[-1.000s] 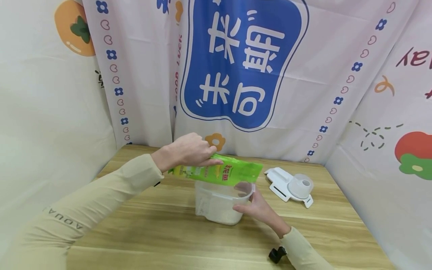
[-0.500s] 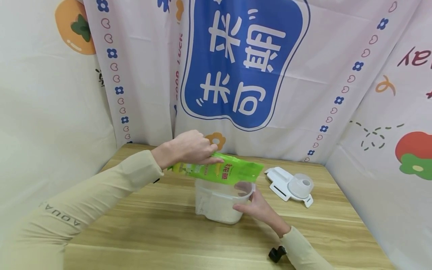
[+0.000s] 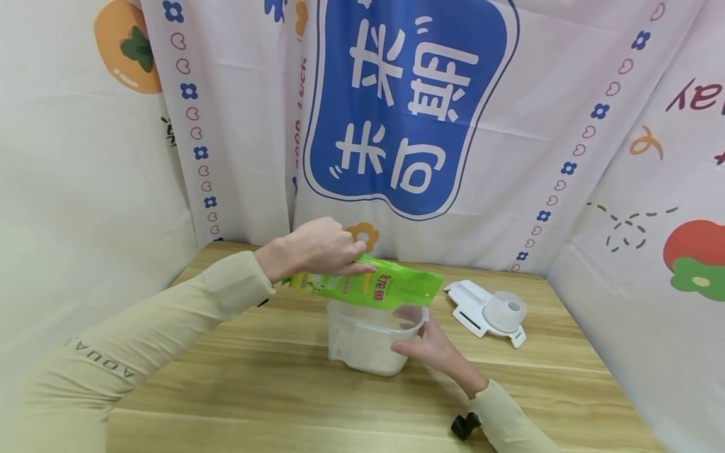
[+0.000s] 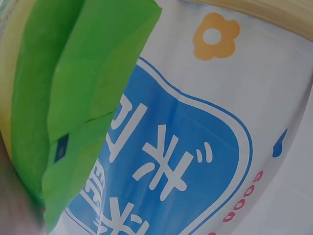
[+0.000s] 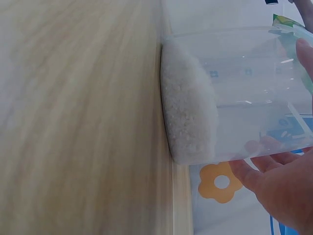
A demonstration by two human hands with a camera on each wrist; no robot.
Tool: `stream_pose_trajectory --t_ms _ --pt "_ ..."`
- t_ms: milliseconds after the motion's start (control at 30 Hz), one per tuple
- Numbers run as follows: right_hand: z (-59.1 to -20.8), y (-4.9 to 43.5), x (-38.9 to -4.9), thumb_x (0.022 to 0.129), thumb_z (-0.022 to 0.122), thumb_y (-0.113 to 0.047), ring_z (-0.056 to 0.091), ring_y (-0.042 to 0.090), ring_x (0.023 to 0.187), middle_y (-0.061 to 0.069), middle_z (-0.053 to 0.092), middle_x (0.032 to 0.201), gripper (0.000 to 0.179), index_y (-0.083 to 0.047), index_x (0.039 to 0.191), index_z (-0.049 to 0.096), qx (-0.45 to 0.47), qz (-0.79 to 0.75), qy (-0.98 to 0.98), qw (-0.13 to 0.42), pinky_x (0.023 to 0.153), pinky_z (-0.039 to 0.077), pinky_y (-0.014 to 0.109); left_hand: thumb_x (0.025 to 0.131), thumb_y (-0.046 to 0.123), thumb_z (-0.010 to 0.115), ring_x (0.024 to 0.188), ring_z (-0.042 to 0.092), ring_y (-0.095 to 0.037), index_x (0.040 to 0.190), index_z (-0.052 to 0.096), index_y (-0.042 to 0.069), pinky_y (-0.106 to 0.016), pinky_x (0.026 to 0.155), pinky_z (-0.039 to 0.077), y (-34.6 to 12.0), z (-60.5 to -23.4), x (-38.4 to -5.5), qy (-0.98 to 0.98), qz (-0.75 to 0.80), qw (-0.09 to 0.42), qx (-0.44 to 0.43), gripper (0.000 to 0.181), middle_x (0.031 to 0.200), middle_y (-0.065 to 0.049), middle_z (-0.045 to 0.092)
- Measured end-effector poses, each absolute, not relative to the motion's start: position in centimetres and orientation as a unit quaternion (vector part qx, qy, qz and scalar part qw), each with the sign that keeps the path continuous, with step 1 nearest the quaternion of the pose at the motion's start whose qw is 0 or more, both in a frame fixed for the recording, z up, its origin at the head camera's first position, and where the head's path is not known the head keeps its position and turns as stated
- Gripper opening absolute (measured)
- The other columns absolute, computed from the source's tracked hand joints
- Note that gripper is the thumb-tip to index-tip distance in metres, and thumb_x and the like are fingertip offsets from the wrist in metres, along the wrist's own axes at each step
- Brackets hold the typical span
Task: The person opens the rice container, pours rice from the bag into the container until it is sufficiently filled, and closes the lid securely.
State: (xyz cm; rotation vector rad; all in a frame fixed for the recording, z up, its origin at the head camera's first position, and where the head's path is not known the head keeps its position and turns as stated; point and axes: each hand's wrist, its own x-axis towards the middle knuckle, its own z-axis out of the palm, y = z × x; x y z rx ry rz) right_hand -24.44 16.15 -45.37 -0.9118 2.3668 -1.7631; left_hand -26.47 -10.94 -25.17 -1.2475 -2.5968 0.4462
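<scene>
My left hand (image 3: 324, 247) grips a green and yellow printed bag (image 3: 391, 284), tilted nearly flat above a clear plastic container (image 3: 368, 346). Folded green film of the bag (image 4: 83, 98) fills the left of the left wrist view. The container stands upright on the table, and my right hand (image 3: 433, 349) holds its right side, thumb in front and fingers behind. Through its wall in the right wrist view, white rice (image 5: 188, 105) lies in a layer at the bottom. The bag's opening overlaps the container's rim in the head view.
A white lid (image 3: 470, 308) with a clear round cup (image 3: 506, 311) on it lies to the right of the container. Printed cloth (image 3: 255, 157) hangs behind the wooden table (image 3: 272, 402) and at both sides. A black strap piece (image 3: 466, 426) sits by the right cuff.
The left hand and bag have risen very slightly. The level of rice in the container appears a little higher. The right hand stays in place.
</scene>
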Motion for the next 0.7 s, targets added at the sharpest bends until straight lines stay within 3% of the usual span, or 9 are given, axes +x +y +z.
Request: stream_pose_trajectory --t_ms 400,700 --pt "-45.19 16.10 -24.33 0.078 0.082 -0.012 0.049 0.043 0.129 0.023 0.049 0.138 0.083 -0.009 0.145 0.033 -0.302 -0.569 0.765 0.026 0.106 0.043 0.059 0.100 0.060 0.036 0.042 0.032 -0.006 0.086 0.062 0.016 -0.020 0.040 0.023 -11.12 -24.68 -26.49 -0.879 0.167 0.109 -0.433 0.052 0.052 0.008 0.037" --pt "-45.34 16.22 -24.29 0.078 0.081 -0.013 0.049 0.043 0.129 0.022 0.050 0.140 0.077 -0.007 0.141 0.037 -0.298 -0.564 0.770 0.028 0.106 0.043 0.058 0.100 0.061 0.038 0.042 0.034 -0.006 0.086 0.060 0.016 -0.019 0.040 0.023 -11.23 -24.47 -26.30 -0.880 0.164 0.108 -0.433 0.051 0.054 0.008 0.040"
